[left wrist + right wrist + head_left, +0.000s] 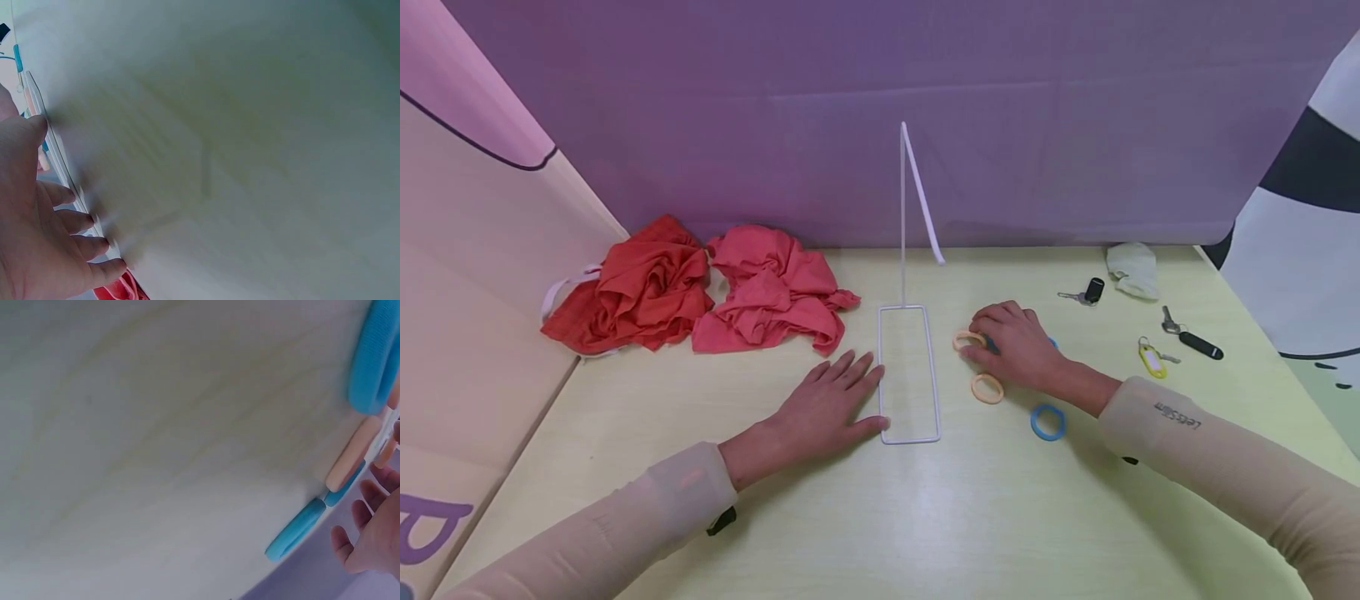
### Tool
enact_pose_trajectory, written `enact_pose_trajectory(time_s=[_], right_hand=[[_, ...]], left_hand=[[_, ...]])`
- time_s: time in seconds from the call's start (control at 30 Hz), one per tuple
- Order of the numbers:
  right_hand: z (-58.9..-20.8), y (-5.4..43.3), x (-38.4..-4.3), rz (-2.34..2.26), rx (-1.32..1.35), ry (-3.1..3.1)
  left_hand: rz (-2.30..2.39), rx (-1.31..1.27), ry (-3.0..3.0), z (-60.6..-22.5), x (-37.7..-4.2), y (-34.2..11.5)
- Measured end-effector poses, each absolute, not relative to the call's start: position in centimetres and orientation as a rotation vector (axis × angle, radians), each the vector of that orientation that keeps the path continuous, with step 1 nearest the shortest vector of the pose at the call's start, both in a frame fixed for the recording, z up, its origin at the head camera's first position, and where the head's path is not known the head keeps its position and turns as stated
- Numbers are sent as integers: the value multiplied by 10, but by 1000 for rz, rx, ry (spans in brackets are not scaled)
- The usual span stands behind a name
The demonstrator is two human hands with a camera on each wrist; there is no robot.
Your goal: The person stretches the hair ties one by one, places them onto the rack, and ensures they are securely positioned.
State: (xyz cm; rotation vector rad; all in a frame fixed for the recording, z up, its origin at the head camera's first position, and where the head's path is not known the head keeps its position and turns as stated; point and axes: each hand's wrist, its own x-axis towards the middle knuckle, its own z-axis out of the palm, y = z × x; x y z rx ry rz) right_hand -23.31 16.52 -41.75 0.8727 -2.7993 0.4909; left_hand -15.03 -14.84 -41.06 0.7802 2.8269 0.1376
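A white wire stand (937,392) has a rectangular base lying on the table and an upright with a slanting arm. My left hand (827,408) lies palm down with fingers spread, thumb and fingertips at the base's left side. To the right of the stand, my right hand (1018,346) pinches a peach hair tie (958,343) between thumb and fingers. A second peach hair tie (987,401) lies just below that hand. Nearer me is a blue hair tie (1036,424). More blue hair ties (297,530) show in the right wrist view, partly covered by the hand in the head view.
Crumpled red cloth (655,283) and pink cloth (767,287) lie at the back left. On the right are a key with a black tag (1094,290), a yellow key tag (1152,360), a key with a long black fob (1201,345) and a whitish cloth bundle (1133,271).
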Motion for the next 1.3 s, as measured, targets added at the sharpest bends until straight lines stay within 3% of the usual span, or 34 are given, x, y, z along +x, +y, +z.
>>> enact_pose_trajectory(time_s=[0.23,0.47,0.87,1.3], right_hand=[[-399,167,-229,645,849,-2671],[-357,166,-218,800,921,-2284],[-276,144,-169,843,969,-1721],[-243,116,-148,710,994,-1448]], left_hand=[[136,784,2824,-409,-150,-148],[131,797,2832,-410,-150,-149],[128,789,2829,-409,-149,-148],[114,763,2825,-408,-148,-146]])
